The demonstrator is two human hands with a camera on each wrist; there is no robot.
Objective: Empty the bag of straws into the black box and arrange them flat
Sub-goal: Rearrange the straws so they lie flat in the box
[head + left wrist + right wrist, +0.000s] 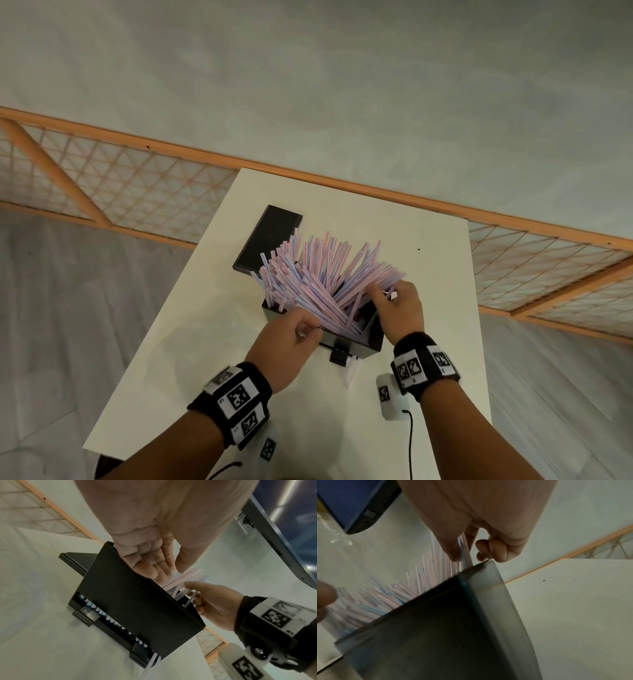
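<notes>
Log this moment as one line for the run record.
straws: fanned out, sticking up from black box, not flat | left hand: pinching straws at near end | right hand: grip on a few straws | lid: behind box

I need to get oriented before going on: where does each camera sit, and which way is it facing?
Head: above, looking down at the white table, black box, straws; left hand, right hand and wristbands show.
Left wrist: beneath the left palm, looking along the box's side; right hand visible.
Right wrist: beneath the right palm, close against the box wall; fingers pinch straws.
All three views share the box and straws.
</notes>
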